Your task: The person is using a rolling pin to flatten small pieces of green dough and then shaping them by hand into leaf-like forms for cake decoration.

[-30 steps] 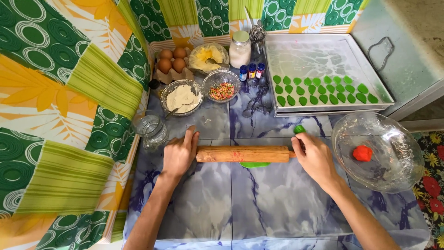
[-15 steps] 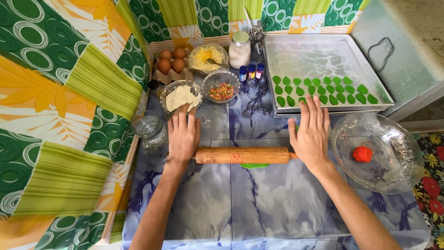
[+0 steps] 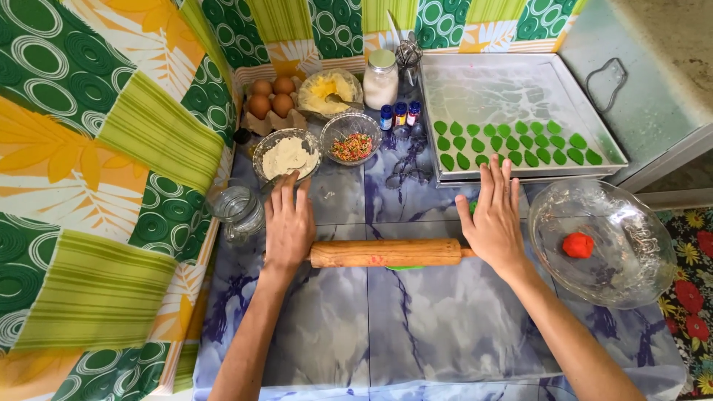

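On the blue marbled table (image 3: pixel 416 334), a wooden rolling pin (image 3: pixel 385 253) lies crosswise over a piece of green dough (image 3: pixel 405 267), of which only a thin edge shows under the pin's near side. The left hand (image 3: pixel 288 223) lies flat and open on the pin's left handle, fingers stretched forward, gripping nothing. The right hand (image 3: pixel 494 219) does the same on the right handle, palm down, fingers spread toward the baking tray (image 3: pixel 520 82) with its rows of small green leaf shapes (image 3: pixel 512 145). To roll well here, I would judge that even weight from both palms matters most, so the dough thins evenly and the pin runs straight. A glass bowl (image 3: pixel 631 275) holding a red dough ball (image 3: pixel 578 245) sits just right of the right wrist; a bowl of flour (image 3: pixel 286 156) and a glass jar (image 3: pixel 239 212) stand near the left hand.
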